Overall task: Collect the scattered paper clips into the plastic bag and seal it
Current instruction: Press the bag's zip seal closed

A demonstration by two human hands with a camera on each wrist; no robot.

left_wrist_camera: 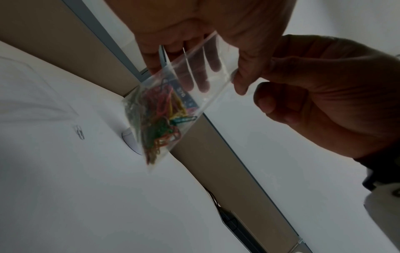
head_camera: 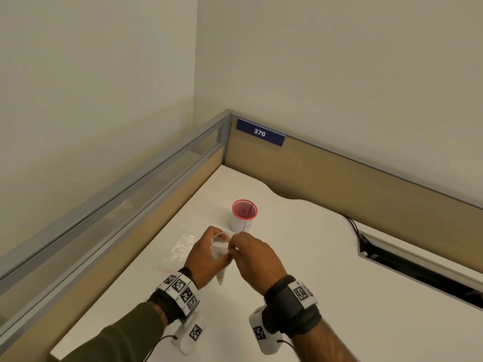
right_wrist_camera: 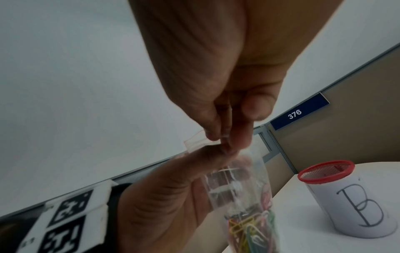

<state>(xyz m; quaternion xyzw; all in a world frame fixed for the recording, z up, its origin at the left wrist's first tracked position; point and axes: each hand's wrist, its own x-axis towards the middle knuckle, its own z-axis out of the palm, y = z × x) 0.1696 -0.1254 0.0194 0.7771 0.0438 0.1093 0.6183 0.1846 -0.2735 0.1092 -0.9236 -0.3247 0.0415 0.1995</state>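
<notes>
A small clear plastic bag point(head_camera: 219, 247) hangs above the white desk point(head_camera: 300, 257), held between both hands. Coloured paper clips point(left_wrist_camera: 162, 123) are bunched at its bottom, also visible in the right wrist view as paper clips point(right_wrist_camera: 249, 229). My left hand point(head_camera: 209, 246) grips the bag's upper part from the left, its fingers showing through the plastic. My right hand point(head_camera: 235, 246) pinches the bag's top strip point(right_wrist_camera: 197, 141) between thumb and fingertips, right against the left thumb. Whether the strip is pressed closed along its length cannot be told.
A red mesh cup point(head_camera: 244, 216) wrapped in white paper marked "B" stands just behind the hands. A second, flat plastic bag point(head_camera: 180, 250) lies on the desk to the left. Partition walls close the left and back; a cable slot point(head_camera: 418, 267) cuts the desk at right.
</notes>
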